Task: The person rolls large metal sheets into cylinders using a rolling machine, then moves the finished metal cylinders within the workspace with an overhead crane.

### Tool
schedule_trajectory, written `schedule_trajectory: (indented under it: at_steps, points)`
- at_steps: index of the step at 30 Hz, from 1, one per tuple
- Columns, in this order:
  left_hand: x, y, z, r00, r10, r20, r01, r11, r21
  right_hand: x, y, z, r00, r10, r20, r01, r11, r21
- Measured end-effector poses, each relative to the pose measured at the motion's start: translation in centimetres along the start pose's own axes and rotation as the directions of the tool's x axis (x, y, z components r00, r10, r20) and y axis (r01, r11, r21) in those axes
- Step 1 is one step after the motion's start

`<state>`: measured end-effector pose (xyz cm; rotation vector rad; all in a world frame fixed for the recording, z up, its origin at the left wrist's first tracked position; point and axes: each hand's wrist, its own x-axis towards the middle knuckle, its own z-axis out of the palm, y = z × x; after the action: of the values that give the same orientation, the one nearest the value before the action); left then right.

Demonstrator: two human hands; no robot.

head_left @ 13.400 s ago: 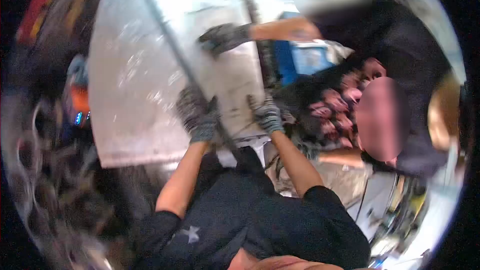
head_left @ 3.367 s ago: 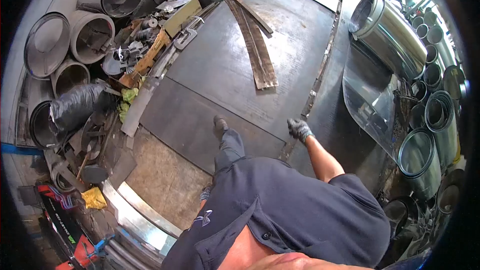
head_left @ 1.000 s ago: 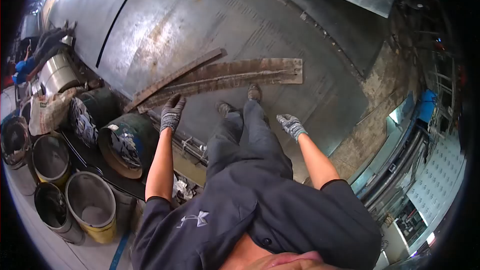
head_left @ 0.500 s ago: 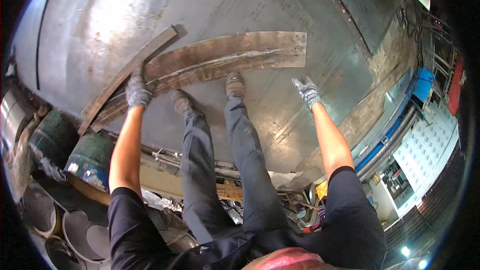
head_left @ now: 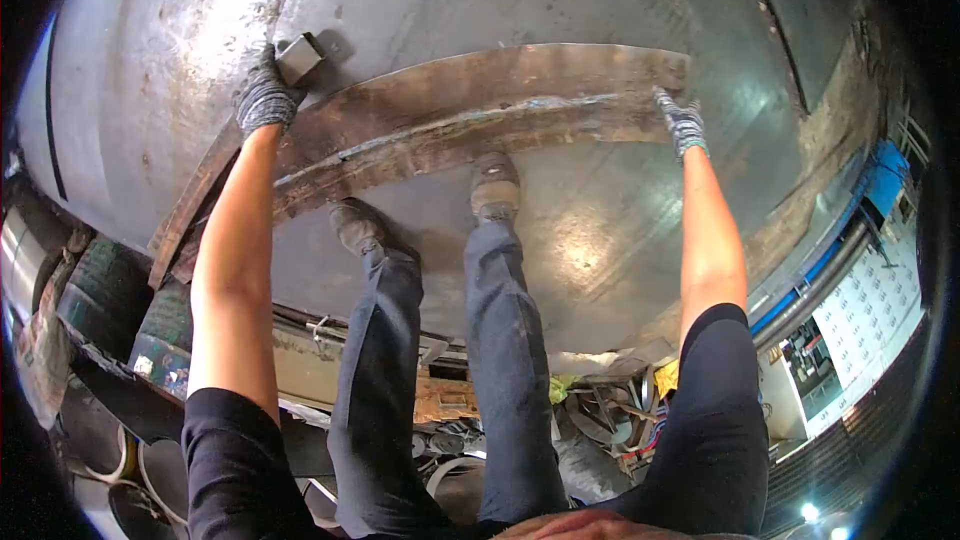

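**Two hands at two ends: one on the bar, one by the curved plate**

Half a second ago the left hand (head_left: 266,98) was lower along the bar (head_left: 200,190); now it is near the bar's upper end, at upper left of the frame, with the fingers curled around it. The end face of the bar shows larger than before. The right hand (head_left: 684,124) was then apart from the curved plate (head_left: 480,90); now it is at the plate's right end, right of the centre, fingers stretched and a little spread. I cannot tell if they press on it.

The plate lies across the upper middle, brown, with a pale line along its length. Its left part runs beside the bar, partly behind the left forearm. Below it are the left shoe (head_left: 358,227) and the right shoe (head_left: 496,185), both on a grey metal sheet (head_left: 420,0) with bright reflections.

Green barrels (head_left: 110,285) stand at lower left, a scrap pile (head_left: 610,430) at bottom, a white panel (head_left: 870,290) at right.

The sheet continues above the plate to the top edge. A dark strip (head_left: 775,25) crosses at upper right, well apart from the right hand. Brown floor (head_left: 830,170) borders the sheet at right.
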<state>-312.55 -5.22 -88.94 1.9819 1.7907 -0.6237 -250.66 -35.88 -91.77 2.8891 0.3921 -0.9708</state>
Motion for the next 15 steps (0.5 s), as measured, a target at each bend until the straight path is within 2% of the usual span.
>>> schedule_trajectory:
  at_steps: [3,5,6,7,8,10,11,12,13,14,15]
  points:
    - [-1.6,1.3,-1.2,0.999,-0.036,0.03,0.033,0.995,0.091,0.4,-0.6,-0.3,0.995,-0.077,0.059,0.068,0.988,0.136]
    - [-2.5,0.5,-1.8,0.999,-0.001,0.046,-0.004,0.995,0.101,4.6,2.7,0.3,0.972,-0.184,0.144,0.151,0.965,0.215]
    - [-3.2,-0.4,-2.0,0.997,0.031,0.07,-0.038,0.995,0.093,-1.0,-1.8,-2.7,0.999,-0.031,0.022,0.03,0.998,0.047]
    - [-4.4,-0.7,-2.4,0.994,0.065,0.093,-0.072,0.994,0.079,-1.0,-0.5,-3.4,0.982,-0.076,0.175,0.051,0.988,0.144]
    - [-6.7,-0.6,-3.2,0.99,0.142,-0.009,-0.14,0.985,0.097,-0.4,1.1,-4.5,0.94,-0.136,0.313,0.058,0.968,0.246]
    - [-9.9,-2.4,-2.9,0.979,0.203,-0.023,-0.201,0.977,0.075,-2.8,0.7,-7.8,0.912,-0.153,0.38,0.08,0.977,0.199]
    - [-12.8,-1.9,-4.8,0.974,0.225,0.022,-0.226,0.972,0.067,-6.6,-0.8,-10.0,0.945,-0.104,0.31,0.093,0.994,0.048]
    - [-15.6,-1.6,-6.3,0.961,0.276,0.008,-0.276,0.96,0.043,-6.5,1.0,-10.6,0.903,-0.161,0.397,0.104,0.981,0.161]
    - [-18.3,-1.7,-7.4,0.964,0.257,0.07,-0.26,0.965,0.027,-6.3,2.7,-11.2,0.851,-0.217,0.479,0.091,0.958,0.272]
    - [-21.1,-2.2,-8.3,0.967,0.21,0.141,-0.216,0.976,0.022,-6.7,3.5,-11.3,0.827,-0.251,0.504,0.108,0.949,0.295]
    - [-24.1,-3.8,-7.8,0.958,0.285,-0.008,-0.285,0.956,-0.073,-6.7,4.2,-10.8,0.83,-0.276,0.484,0.153,0.948,0.278]
